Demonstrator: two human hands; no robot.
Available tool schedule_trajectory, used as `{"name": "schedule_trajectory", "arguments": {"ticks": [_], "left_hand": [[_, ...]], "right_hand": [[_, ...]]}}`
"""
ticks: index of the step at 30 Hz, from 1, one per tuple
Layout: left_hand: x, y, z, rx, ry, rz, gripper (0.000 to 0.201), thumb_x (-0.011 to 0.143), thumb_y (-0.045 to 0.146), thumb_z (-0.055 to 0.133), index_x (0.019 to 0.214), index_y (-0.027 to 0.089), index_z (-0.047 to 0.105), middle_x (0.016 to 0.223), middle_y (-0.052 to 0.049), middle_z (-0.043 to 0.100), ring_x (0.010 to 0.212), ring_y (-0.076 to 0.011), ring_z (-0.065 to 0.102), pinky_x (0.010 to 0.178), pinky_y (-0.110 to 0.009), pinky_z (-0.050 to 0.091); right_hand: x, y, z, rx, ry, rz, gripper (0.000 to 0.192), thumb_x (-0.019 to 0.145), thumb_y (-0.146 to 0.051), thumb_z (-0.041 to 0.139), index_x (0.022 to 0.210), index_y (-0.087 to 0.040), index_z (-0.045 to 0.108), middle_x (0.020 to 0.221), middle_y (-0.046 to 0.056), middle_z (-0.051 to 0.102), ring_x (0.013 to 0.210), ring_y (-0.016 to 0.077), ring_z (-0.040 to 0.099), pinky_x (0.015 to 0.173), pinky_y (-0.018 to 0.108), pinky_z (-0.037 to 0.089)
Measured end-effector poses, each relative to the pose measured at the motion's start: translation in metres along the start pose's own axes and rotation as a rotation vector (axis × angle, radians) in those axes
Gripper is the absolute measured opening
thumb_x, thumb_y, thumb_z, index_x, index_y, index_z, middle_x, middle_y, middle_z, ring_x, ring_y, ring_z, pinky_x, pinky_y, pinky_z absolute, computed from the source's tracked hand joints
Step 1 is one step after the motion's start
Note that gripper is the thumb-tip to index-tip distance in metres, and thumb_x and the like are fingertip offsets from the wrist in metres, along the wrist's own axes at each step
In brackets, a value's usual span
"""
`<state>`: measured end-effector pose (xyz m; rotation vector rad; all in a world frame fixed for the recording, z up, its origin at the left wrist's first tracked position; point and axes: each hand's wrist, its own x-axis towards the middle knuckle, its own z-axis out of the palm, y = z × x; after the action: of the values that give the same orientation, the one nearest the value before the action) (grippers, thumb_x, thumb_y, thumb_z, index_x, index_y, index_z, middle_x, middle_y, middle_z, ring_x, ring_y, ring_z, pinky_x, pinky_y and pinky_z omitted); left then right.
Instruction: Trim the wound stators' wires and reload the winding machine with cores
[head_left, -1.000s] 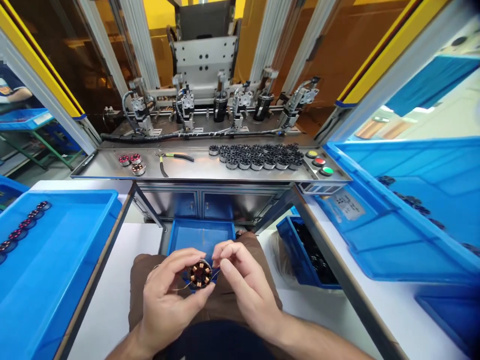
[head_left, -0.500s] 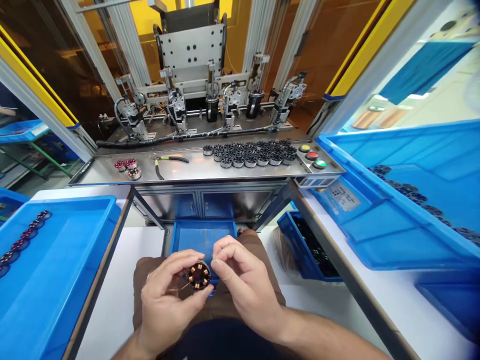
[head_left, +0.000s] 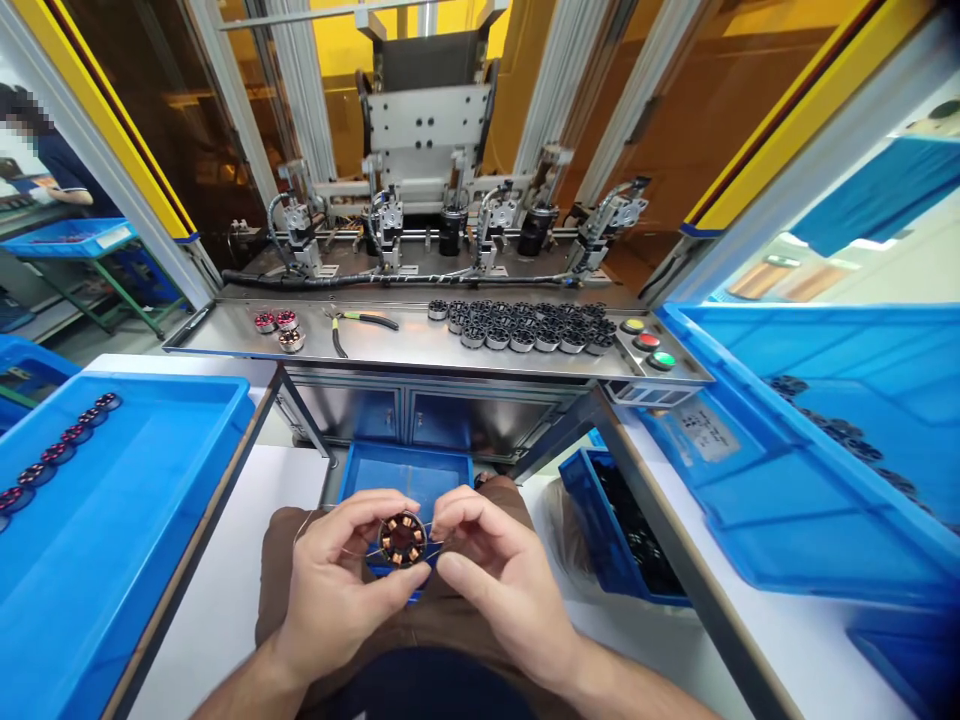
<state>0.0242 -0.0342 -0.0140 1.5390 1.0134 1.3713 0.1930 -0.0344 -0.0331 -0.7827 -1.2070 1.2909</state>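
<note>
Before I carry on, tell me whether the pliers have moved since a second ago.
No: the pliers lie in the same spot on the metal shelf.

Nothing legible, bin label (head_left: 706, 432) too blurry.

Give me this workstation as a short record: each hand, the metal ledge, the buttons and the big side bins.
Left hand: holds copper-wound ring
Right hand: beside that ring, at its thin wires; grip unclear
Metal ledge: three wound parts, pliers, clustered black-topped rings
Buttons: yellow, red, green
Left bin: blue, row of dark-and-red parts
Right bin: blue, dark parts
</note>
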Motion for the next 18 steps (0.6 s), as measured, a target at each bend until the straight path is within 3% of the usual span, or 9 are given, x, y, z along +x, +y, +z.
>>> {"name": "schedule_trajectory", "arguments": {"ticks": [5, 13, 18], "left_hand": [[-0.001, -0.004, -0.003, -0.033, -0.012, -0.020, 0.053, 0.066, 0.004, 0.084, 0.109, 0.032, 0.073, 0.108, 0.000, 0.076, 0.101, -0.0149, 0.072, 0.089, -0.020, 0.058], [-0.003, -0.003, -0.006, 0.061, -0.048, 0.053, 0.053, 0.068, 0.005, 0.082, 0.112, 0.032, 0.072, 0.107, -0.001, 0.076, 0.102, -0.0171, 0.071, 0.088, -0.024, 0.059], [-0.005, -0.004, -0.007, 0.068, -0.070, 0.065, 0.056, 0.069, 0.004, 0.080, 0.116, 0.033, 0.070, 0.109, -0.001, 0.076, 0.105, -0.0186, 0.069, 0.090, -0.026, 0.058]], "right_hand": [[-0.004, -0.003, -0.002, -0.101, 0.013, -0.060, 0.014, 0.090, -0.023, 0.067, 0.077, -0.020, 0.065, 0.074, -0.001, 0.061, 0.071, 0.0120, 0.056, 0.067, 0.023, 0.045], [-0.005, -0.011, 0.003, -0.144, 0.027, -0.061, 0.007, 0.090, -0.023, 0.066, 0.084, -0.021, 0.067, 0.077, 0.000, 0.063, 0.073, 0.0130, 0.059, 0.067, 0.024, 0.050], [-0.006, -0.016, 0.004, -0.227, 0.065, -0.165, 0.014, 0.092, -0.017, 0.061, 0.080, -0.021, 0.065, 0.073, -0.001, 0.062, 0.070, 0.0116, 0.059, 0.065, 0.022, 0.049]]}}
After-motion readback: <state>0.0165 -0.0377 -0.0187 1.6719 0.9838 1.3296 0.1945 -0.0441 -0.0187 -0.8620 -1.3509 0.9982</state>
